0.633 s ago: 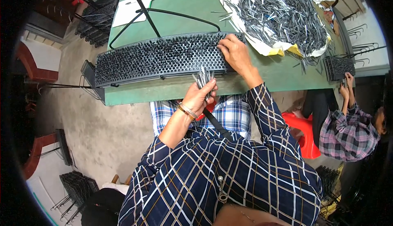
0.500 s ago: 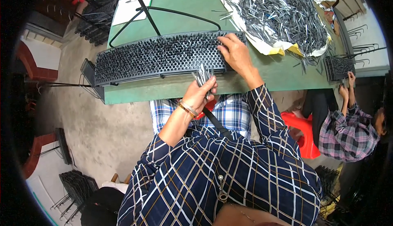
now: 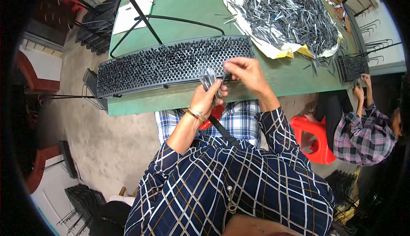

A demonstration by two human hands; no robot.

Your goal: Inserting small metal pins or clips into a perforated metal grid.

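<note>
A long black tray [image 3: 159, 66] with a honeycomb of holes lies in front of me on the green table [image 3: 179, 26]. Thin dark pieces stand upright in many holes, most densely toward the left and middle. Below the tray's front edge, my left hand [image 3: 202, 101] is closed around a bundle of thin grey-black strips [image 3: 208, 80], their ends fanned upward. Just right of that bundle, my right hand [image 3: 249, 75] has thumb and forefinger pinched on what looks like one thin dark strip, hanging down beside the bundle. Its other fingers are curled.
A heap of similar strips [image 3: 290, 11] lies on a white and yellow sack [image 3: 267, 50] at the back right. Black rods [image 3: 143, 18] rise behind the tray. At the far right another person [image 3: 363, 140] works at a similar tray [image 3: 352, 67], near a red stool [image 3: 314, 137].
My right hand has come down and nearer from the tray's right end to beside the bundle, its fingers now pinched. The left hand has stayed nearly in place. The view has shifted slightly.
</note>
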